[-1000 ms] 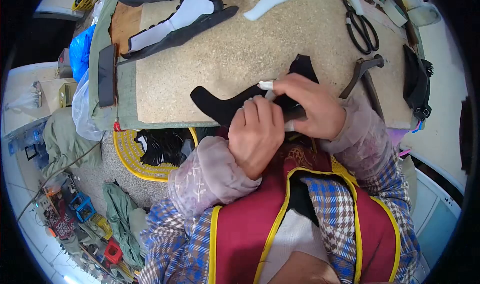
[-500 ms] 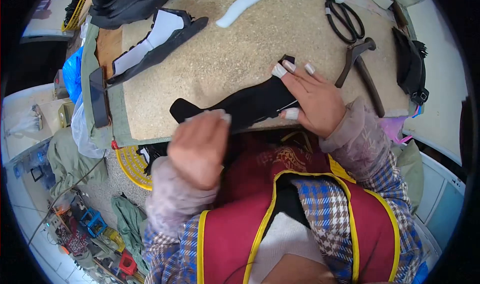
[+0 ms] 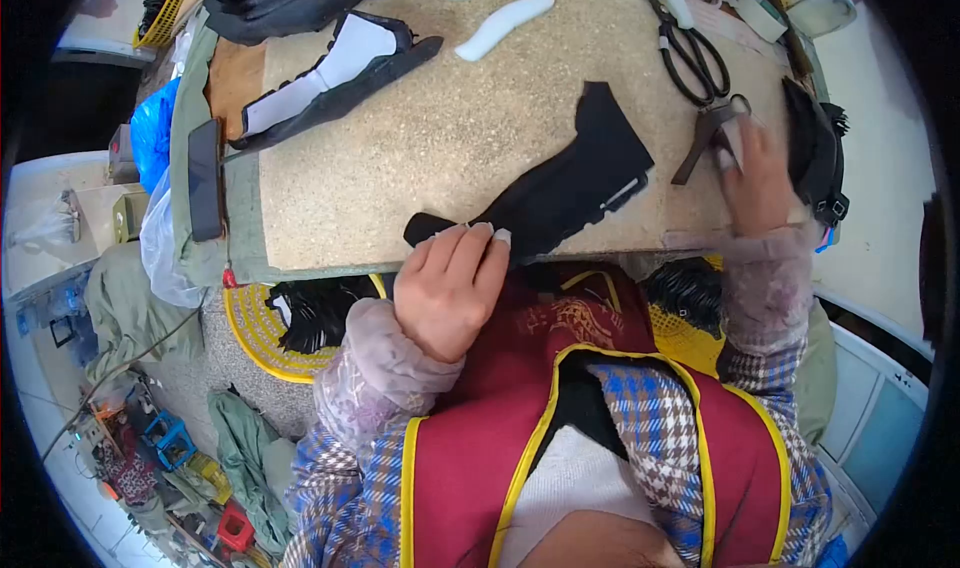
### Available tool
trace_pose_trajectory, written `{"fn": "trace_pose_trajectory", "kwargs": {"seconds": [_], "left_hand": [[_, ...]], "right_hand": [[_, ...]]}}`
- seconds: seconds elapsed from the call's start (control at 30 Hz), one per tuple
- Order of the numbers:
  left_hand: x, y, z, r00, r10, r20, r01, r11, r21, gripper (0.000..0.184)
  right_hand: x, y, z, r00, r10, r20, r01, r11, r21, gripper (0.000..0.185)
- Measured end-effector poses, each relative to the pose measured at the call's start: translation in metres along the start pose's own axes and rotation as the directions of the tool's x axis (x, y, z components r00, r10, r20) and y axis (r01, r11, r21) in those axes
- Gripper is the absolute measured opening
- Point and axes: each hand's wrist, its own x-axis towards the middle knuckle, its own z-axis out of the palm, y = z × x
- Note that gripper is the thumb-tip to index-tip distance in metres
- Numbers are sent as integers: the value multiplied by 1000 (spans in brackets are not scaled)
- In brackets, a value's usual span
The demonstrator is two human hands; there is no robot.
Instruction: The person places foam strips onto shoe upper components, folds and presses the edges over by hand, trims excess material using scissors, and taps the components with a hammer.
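A black leather-like cut piece [image 3: 565, 193] lies near the front edge of the table, its broad end spread to the upper right. My left hand [image 3: 450, 283] is closed over its narrow left end, fingertips pressing it against the tabletop; the thumb side is partly hidden. To the right, my right hand [image 3: 762, 183] is wrapped round the handle of a hammer [image 3: 705, 133], slightly blurred, with white tape on its fingers. The hammer's head shows beyond the fingers, and most of its handle is covered by the hand.
Black-handled scissors [image 3: 695, 63] lie above the hammer. White curved strips [image 3: 505, 26] and a black piece with white lining [image 3: 325, 78] rest farther back. A phone [image 3: 205, 180] lies at the left edge. Black straps [image 3: 825, 158] sit at the right. A yellow basket [image 3: 255, 333] stands below.
My right hand has left the black piece and moved right onto the hammer. The black piece's broad end now lies spread out, while my left hand has stayed at its narrow end.
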Motion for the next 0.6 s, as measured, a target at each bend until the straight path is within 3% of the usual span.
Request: {"fn": "trace_pose_trajectory", "kwargs": {"seconds": [0.1,0.13,0.2,0.23,0.33,0.43,0.47,0.53,0.6], "left_hand": [[-2,3,7,996,44,-72,-46,999,-29,33],[-3,4,7,994,51,-95,-57,997,-58,32],[-4,4,5,988,91,-126,-102,991,-88,30],[-4,5,5,986,90,-140,-103,991,-89,29],[-5,9,9,982,63,-177,-81,992,-95,27],[-4,11,9,982,45,-185,-64,993,-97,25],[-3,12,10,982,50,-185,-69,993,-98,25],[-2,14,10,982,53,-182,-71,993,-94,25],[-3,17,10,984,41,-175,-56,995,-83,24]], "right_hand": [[-11,-2,13,995,42,85,-50,994,98,56],[-11,5,23,999,-38,-31,42,989,144,58],[-6,9,27,998,54,-33,-38,930,366,53],[-3,7,27,995,98,-30,-72,880,470,50],[7,-13,4,991,44,-126,47,769,637,41],[2,-77,-59,996,53,75,-92,502,860,31],[-1,-100,-62,1000,3,6,-6,467,884,28],[-3,-127,-55,972,-193,-134,230,664,711,23],[-5,-143,-26,897,-433,-94,413,741,529,21]]}}
